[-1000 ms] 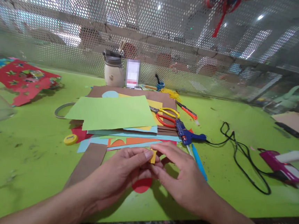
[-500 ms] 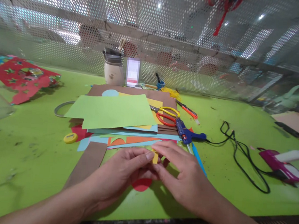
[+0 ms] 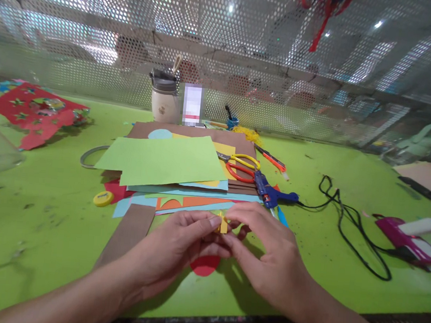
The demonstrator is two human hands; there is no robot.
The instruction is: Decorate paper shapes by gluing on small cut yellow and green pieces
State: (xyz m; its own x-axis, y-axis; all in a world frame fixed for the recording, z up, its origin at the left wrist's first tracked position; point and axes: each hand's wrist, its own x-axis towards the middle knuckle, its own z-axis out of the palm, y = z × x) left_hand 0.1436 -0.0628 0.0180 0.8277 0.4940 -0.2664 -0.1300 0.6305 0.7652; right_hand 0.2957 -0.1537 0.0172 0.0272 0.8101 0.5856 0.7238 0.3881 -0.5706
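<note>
A small yellow paper piece [image 3: 224, 226], which looks folded, is pinched between the thumb and fingers of my left hand [image 3: 184, 239]. My right hand [image 3: 268, 246] has its thumb and curled fingers around the piece's right side, and its fingertips seem to touch it. Below my hands a red paper circle [image 3: 205, 265] lies on the green table, its upper part covered. A brown paper strip [image 3: 128, 232] lies left of my left hand. Just beyond my right hand is a blue glue gun [image 3: 271, 191], beside scissors [image 3: 242, 166] with red and yellow handles.
A stack of coloured paper with a light green sheet [image 3: 166, 159] on top fills the middle. A yellow tape measure [image 3: 103, 198], a pink tool [image 3: 408, 238] with black cord, a cutter [image 3: 272, 159], a lidded cup [image 3: 165, 99] and red star-cut paper [image 3: 34, 113] surround it.
The fingers of my right hand have lifted and spread slightly from the yellow paper piece, showing more of it. My left hand keeps its pinch.
</note>
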